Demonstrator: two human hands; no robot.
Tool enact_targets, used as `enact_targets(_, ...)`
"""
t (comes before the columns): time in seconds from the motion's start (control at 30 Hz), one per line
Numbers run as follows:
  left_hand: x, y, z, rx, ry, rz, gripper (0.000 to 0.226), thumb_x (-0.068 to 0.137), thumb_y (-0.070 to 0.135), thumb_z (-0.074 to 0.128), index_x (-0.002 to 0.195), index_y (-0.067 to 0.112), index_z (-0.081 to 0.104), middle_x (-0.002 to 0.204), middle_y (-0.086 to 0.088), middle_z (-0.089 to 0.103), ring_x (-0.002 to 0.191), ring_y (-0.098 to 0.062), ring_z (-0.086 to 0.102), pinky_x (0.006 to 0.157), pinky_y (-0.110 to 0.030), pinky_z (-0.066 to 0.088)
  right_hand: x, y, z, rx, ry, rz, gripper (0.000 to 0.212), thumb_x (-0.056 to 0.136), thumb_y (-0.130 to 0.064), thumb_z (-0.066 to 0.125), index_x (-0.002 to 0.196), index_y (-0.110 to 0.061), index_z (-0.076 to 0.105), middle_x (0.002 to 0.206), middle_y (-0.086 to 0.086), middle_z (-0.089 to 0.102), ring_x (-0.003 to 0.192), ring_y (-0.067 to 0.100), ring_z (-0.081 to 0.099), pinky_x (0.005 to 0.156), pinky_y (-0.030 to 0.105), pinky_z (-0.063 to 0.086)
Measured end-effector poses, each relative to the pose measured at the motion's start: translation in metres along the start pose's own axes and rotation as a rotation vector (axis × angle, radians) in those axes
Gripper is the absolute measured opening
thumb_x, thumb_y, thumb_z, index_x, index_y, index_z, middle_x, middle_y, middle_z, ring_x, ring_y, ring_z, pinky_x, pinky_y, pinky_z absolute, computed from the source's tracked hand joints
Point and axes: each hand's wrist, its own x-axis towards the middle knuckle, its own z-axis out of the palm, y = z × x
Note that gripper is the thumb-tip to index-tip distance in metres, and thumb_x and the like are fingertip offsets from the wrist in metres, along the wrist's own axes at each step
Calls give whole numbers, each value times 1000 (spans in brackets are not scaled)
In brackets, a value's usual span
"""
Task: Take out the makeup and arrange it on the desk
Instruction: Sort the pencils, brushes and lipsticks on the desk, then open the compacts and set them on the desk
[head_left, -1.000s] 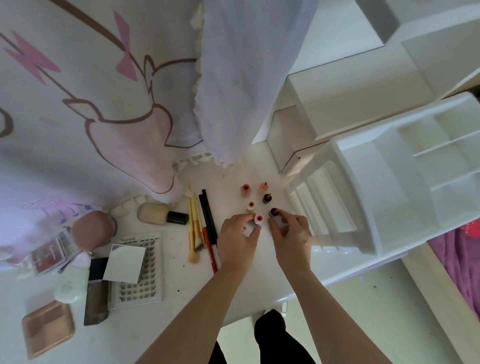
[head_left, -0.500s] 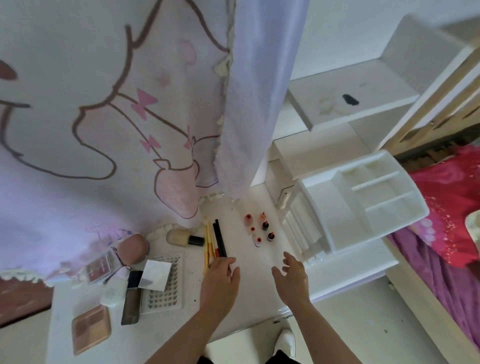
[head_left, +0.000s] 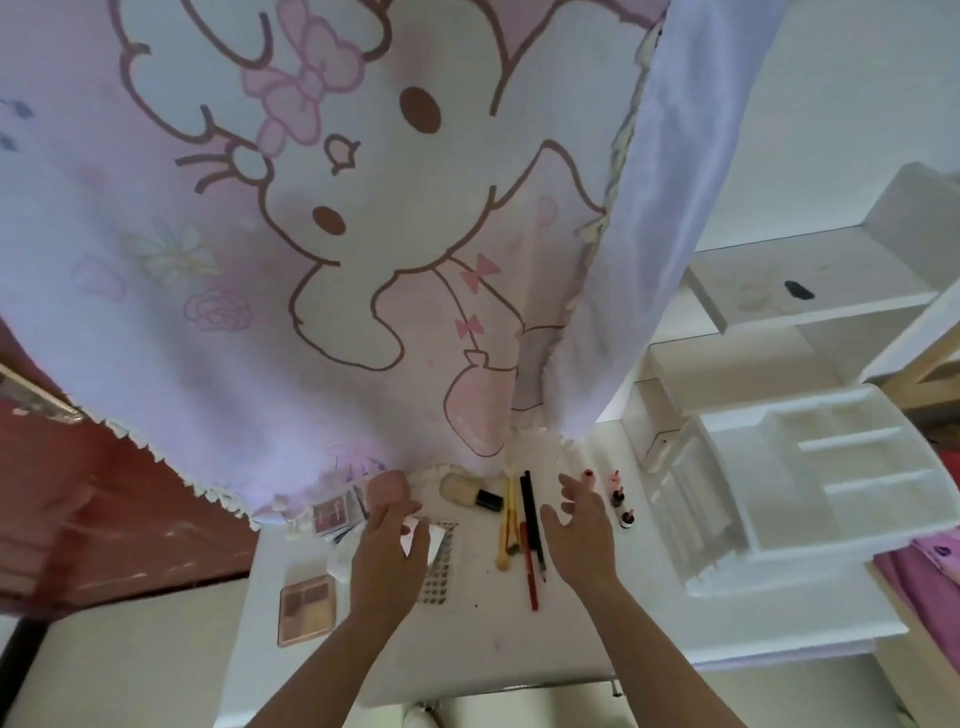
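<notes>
Makeup is laid out on the white bench (head_left: 488, 639). Four small bottles (head_left: 617, 498) show at the right, upright, just beside the organizer (head_left: 831, 467). Left of them lie a black pencil (head_left: 530, 493), a red pencil (head_left: 531, 582) and yellow brushes (head_left: 508, 519), roughly parallel. A powder brush (head_left: 467, 491) lies on its side at the back, near the curtain hem. Further left are a pink puff (head_left: 387, 488), a packaged palette (head_left: 335, 514), and a lash tray (head_left: 441, 571) with a white card (head_left: 434, 540) on it. A brown palette (head_left: 306, 610) sits near-left.

Right hand (head_left: 582, 535) hangs over the bench between the pencils and the bottles, fingers spread and loose, gripping nothing. It blocks part of the bottle cluster.

Left hand (head_left: 387, 558) is over the lash tray and card, fingers loose and extended, nothing gripped. Can't tell if it touches the card. The puff is just past its fingertips.

A cartoon-print curtain (head_left: 311, 234) hangs over the back of the bench, its hem reaching down to the puff and the packaged palette. The organizer is white with open compartments and takes up the bench's right end. White shelf (head_left: 753, 291) behind it, dark mark on top. Pink bedding (head_left: 935, 571) at far right.
</notes>
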Motion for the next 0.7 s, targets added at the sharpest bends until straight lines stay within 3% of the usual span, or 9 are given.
enact_targets(0.1, -5, -32, -12, 29, -2, -61, 22, 93, 16, 62, 114, 19, 65, 104, 7, 55, 80, -7, 59, 65, -24, 43, 1, -8, 29, -109, -96, -24, 46, 98, -22, 57, 143, -22, 46, 136, 2, 48, 101, 12, 56, 88, 24, 45)
enact_targets(0.3, -15, -94, -14, 77, -83, -127, 17, 96, 26, 61, 110, 20, 67, 112, 2, 58, 88, -23, 66, 67, -35, 51, -8, -4, 90, -414, -349, -95, 52, 98, -29, 53, 148, -28, 36, 149, -4, 36, 130, 19, 46, 99, 34, 45)
enact_targets(0.5, -19, -138, -2, 108, -275, -96, 11, 91, 21, 64, 100, 13, 62, 107, 1, 54, 89, -22, 57, 68, -28, 44, -7, -5, 143, -668, -521, -281, 49, 92, -25, 61, 139, -28, 46, 148, 0, 35, 135, 23, 38, 104, 36, 45)
enact_targets(0.63, -18, -150, 7, 98, -326, -82, 28, 89, 13, 67, 116, 11, 67, 111, -4, 58, 93, -23, 59, 76, -27, 47, -2, 0, 166, -767, -548, -315, 47, 89, -33, 66, 131, -22, 48, 158, 7, 22, 147, 28, 20, 112, 42, 37)
enact_targets(0.7, -18, -154, 9, 73, -340, -91, 35, 87, 9, 67, 122, 10, 66, 112, -5, 60, 93, -21, 60, 80, -27, 47, 0, 1, 172, -769, -530, -310, 47, 89, -35, 68, 129, -19, 50, 159, 8, 27, 147, 28, 24, 111, 41, 38)
